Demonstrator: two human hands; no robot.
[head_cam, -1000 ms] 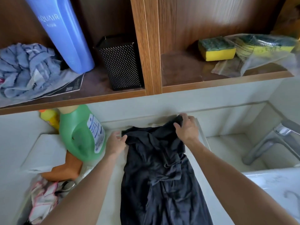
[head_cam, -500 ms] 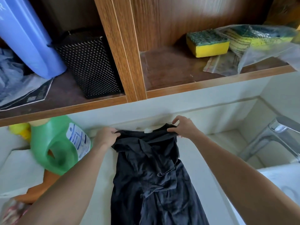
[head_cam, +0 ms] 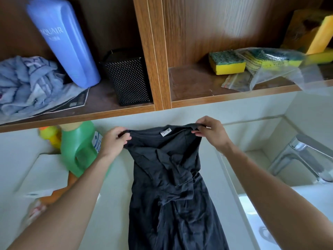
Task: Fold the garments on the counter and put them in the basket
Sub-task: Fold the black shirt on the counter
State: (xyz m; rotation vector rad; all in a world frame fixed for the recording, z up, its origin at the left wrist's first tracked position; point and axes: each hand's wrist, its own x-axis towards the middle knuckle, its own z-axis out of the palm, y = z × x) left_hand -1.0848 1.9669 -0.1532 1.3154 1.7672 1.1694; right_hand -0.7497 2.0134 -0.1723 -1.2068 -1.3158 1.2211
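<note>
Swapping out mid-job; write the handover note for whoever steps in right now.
Left hand: shut on the black garment, at its top left edge.
Right hand: shut on the same top edge, right side.
The garment is stretched between both hands, label up, its rumpled body trailing over the white counter.
Done: nothing folded yet.
Left: fold it, put it in the basket, which is not in view.

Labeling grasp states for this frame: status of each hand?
Left hand: closed, pinching the left end of the dark garment top edge.
Right hand: closed, pinching the right end of that edge.
</note>
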